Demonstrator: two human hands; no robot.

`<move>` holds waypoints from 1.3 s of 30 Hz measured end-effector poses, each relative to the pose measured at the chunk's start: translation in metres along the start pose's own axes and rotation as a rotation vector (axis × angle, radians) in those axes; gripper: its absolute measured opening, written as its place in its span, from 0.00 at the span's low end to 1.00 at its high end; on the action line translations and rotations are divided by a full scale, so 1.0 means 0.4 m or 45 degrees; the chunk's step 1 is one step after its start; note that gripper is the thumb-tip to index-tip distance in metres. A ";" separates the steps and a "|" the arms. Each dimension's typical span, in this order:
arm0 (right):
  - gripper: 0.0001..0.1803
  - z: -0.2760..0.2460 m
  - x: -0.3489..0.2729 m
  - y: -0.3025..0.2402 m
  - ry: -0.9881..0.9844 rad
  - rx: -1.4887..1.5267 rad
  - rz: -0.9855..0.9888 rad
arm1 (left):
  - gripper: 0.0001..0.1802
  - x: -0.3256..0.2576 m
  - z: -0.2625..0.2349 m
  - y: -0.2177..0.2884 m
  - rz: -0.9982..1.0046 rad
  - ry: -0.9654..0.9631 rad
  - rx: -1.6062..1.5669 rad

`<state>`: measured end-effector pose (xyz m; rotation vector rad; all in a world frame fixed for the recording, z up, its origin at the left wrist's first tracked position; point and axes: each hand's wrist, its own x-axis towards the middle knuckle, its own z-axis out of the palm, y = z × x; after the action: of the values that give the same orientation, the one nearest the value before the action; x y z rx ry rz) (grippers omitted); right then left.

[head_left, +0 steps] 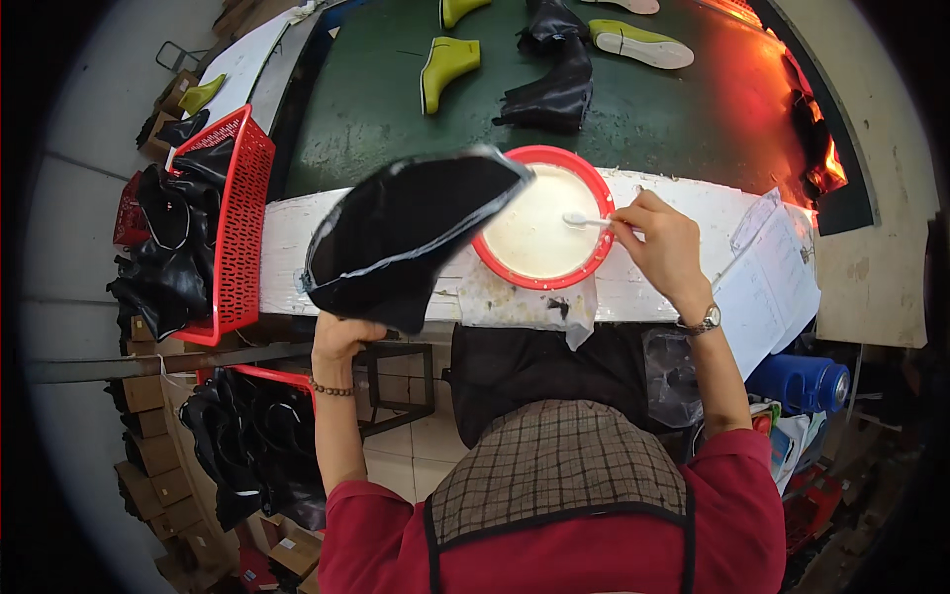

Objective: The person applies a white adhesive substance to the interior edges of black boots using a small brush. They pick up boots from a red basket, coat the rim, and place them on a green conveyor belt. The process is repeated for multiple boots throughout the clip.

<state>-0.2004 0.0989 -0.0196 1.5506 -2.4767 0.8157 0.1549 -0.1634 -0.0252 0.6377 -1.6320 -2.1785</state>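
My left hand point(346, 335) is closed on the lower end of a black boot upper point(391, 223), raised and tilted over the white bench. A whitish line runs along the upper's edge, and its far tip overlaps the rim of a red basin point(550, 283). Creamy white liquid point(529, 233) fills much of that basin. Between the fingers of my right hand point(661, 243) is a small white brush point(586, 220), its head over the liquid at the right side. Whether the bristles touch the liquid I cannot tell. A stained whitish sheet point(495, 305) lies under the basin's near side.
Beyond the white bench point(297, 238), a dark green belt point(376, 148) carries yellow boots point(450, 71) and black boot uppers point(556, 89). An orange glow lights its right end. At left stands a red basket point(244, 228) of black uppers. Papers point(767, 297) and a blue flask point(797, 383) are right.
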 end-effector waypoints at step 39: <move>0.07 -0.067 0.262 -0.172 -0.296 0.682 -0.775 | 0.46 -0.023 0.109 -0.070 -0.300 -0.632 -0.714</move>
<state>-0.1957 0.0047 0.0673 2.5144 -1.7732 1.2845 0.1390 -0.1158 -0.0404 0.1285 -1.0646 -2.9674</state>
